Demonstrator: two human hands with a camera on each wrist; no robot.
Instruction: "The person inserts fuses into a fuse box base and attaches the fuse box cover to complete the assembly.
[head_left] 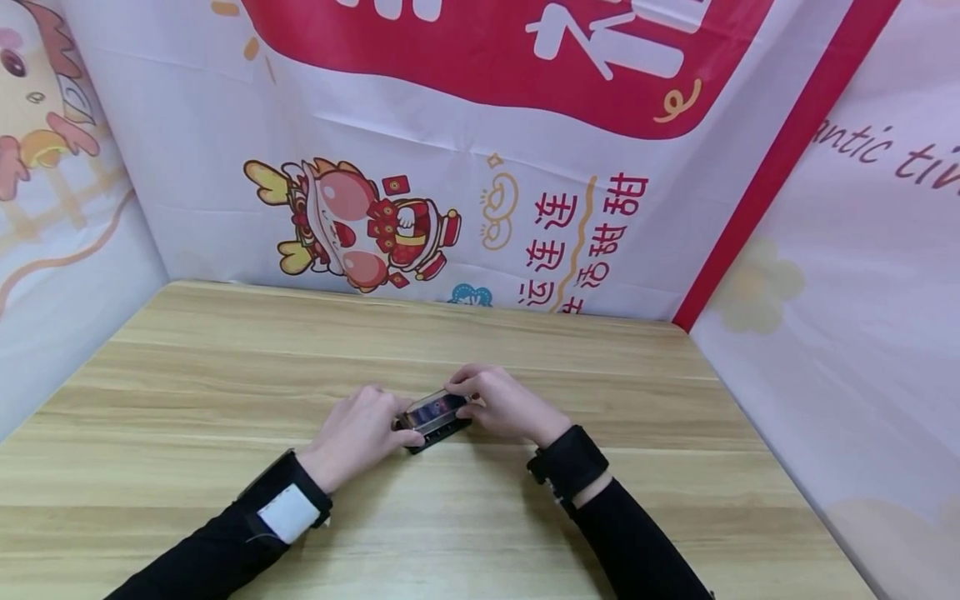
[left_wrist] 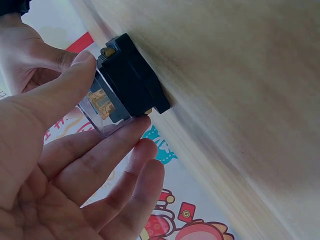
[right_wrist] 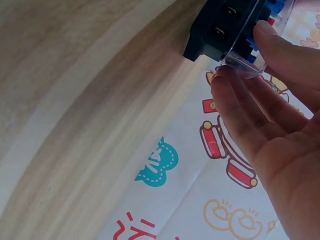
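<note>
A terminal block with a black base [head_left: 442, 435] and a clear cover [head_left: 433, 408] stands on the table, set slantwise between both hands. My left hand [head_left: 362, 435] holds its left end, thumb on the near side and fingers on the far side. In the left wrist view, brass-coloured metal pieces [left_wrist: 102, 103] show through the clear plastic. The right hand [head_left: 510, 404] pinches the clear cover at the right end between thumb and fingers. Blue and red parts lie under the cover [right_wrist: 246, 67] in the right wrist view. Whether the cover is fully seated on the base, I cannot tell.
The wood-grain table [head_left: 187, 400] reaches back to a printed cloth backdrop [head_left: 420, 100] with cartoon figures and red lettering. More printed cloth [head_left: 847, 333] hangs along the right side. Black bands [head_left: 570, 460] are strapped round both wrists.
</note>
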